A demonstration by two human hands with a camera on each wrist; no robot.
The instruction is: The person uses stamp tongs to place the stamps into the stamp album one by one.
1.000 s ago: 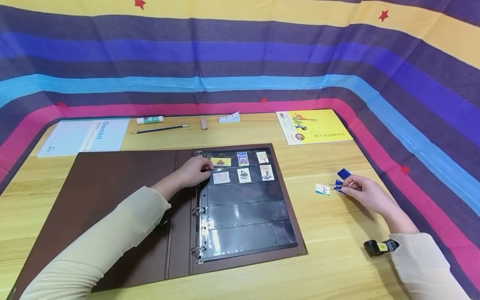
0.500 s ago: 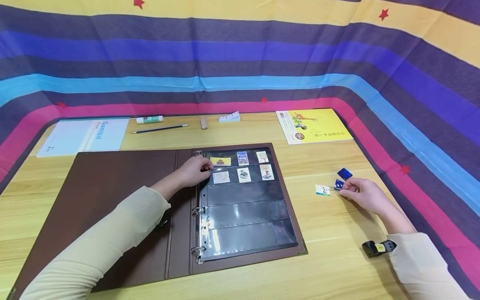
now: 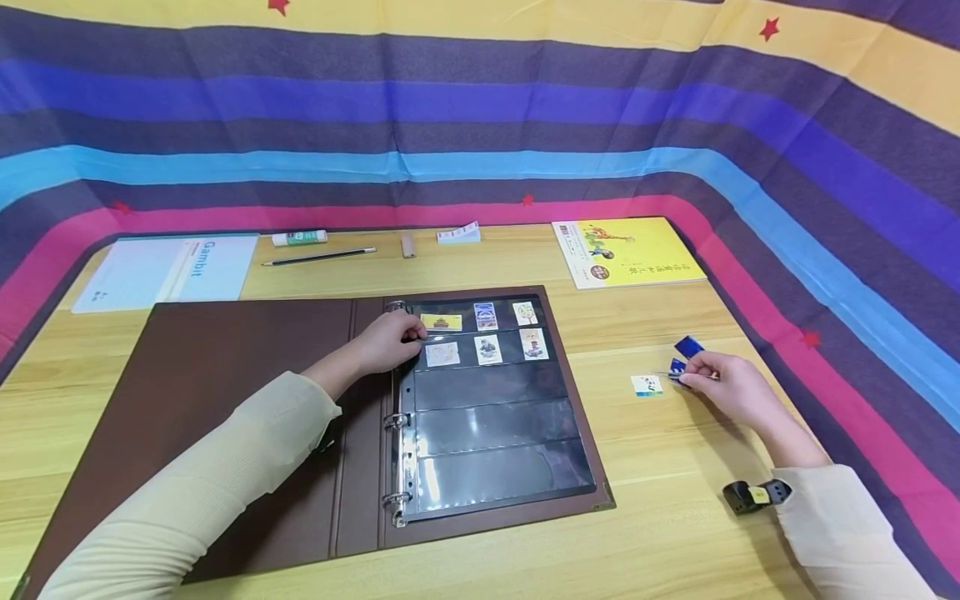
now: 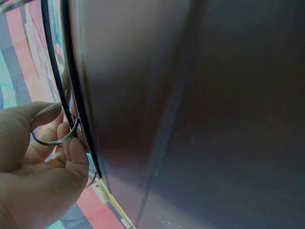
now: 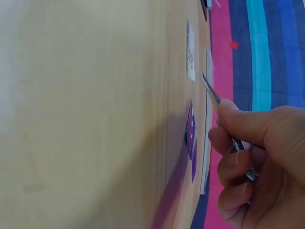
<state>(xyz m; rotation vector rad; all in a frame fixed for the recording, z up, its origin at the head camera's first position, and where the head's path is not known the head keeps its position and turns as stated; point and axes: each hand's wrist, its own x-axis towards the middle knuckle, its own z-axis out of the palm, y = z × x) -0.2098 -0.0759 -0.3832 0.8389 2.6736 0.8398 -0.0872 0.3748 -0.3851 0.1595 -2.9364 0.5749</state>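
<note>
My right hand (image 3: 731,387) holds metal tweezers (image 5: 210,90) between thumb and fingers, their tips close to a white panda stamp (image 3: 647,385) that lies on the table. Dark blue stamps (image 3: 688,347) lie by the fingertips, one partly covered by the hand. My left hand (image 3: 388,340) pinches the inner edge of the black stamp page (image 3: 495,433), beside the top ring (image 4: 52,143) of the brown ring binder (image 3: 247,400). In the page's top two rows sit several stamps, among them a yellow one (image 3: 441,322) near the left fingertips.
Along the back of the table lie a notebook (image 3: 168,271), a glue stick (image 3: 300,238), a pencil (image 3: 318,257), an eraser (image 3: 408,246) and a small pad (image 3: 459,235). At the back right is a yellow booklet (image 3: 630,252). A striped cloth (image 3: 480,100) hangs behind.
The panda stamp has shifted slightly toward the table's front and turned a little. The tweezers' tips have drawn slightly away from it. My left hand stays in place.
</note>
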